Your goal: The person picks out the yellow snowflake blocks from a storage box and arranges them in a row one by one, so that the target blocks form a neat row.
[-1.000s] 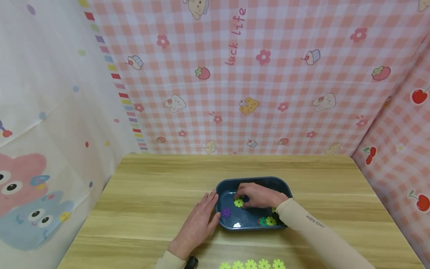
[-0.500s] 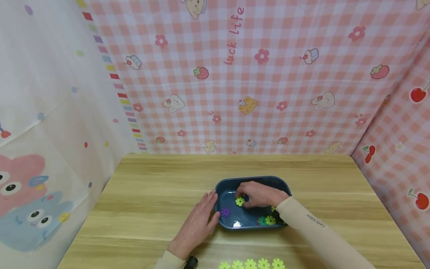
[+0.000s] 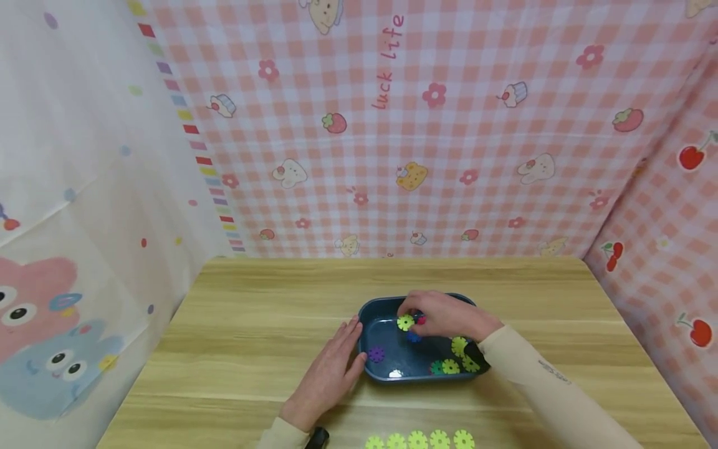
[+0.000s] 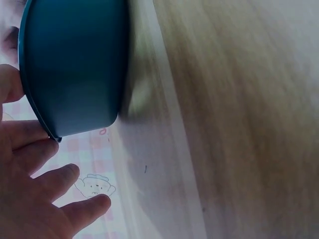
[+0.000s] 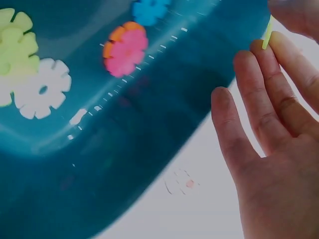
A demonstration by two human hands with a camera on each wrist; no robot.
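A dark blue tray (image 3: pixel 401 360) with rounded corners holds several toothed flower-shaped plastic discs. My right hand (image 3: pixel 445 313), over the tray's back part, pinches a yellow-green snowflake disc (image 3: pixel 405 322). In the right wrist view that disc (image 5: pixel 267 34) is a thin edge between thumb and fingers. My left hand (image 3: pixel 328 373) lies at the tray's left end, fairly straight fingers touching the rim; the left wrist view shows the fingers (image 4: pixel 35 149) against its outside. Under the right hand lies a blue disc (image 3: pixel 414 337). A purple disc (image 3: pixel 376 354) sits near the tray's left end.
Several yellow-green discs (image 3: pixel 417 440) form a row at the front of the wooden table (image 3: pixel 252 324). More yellow-green ones (image 3: pixel 450 366) and a green one (image 3: pixel 436 368) lie in the tray's front right. In the right wrist view are white (image 5: pixel 44 89) and pink (image 5: pixel 127 51) discs.
My right hand has risen and shifted slightly back and right, lifting the yellow-green disc and uncovering blue and pink discs under it. The left hand stays at the tray's end.
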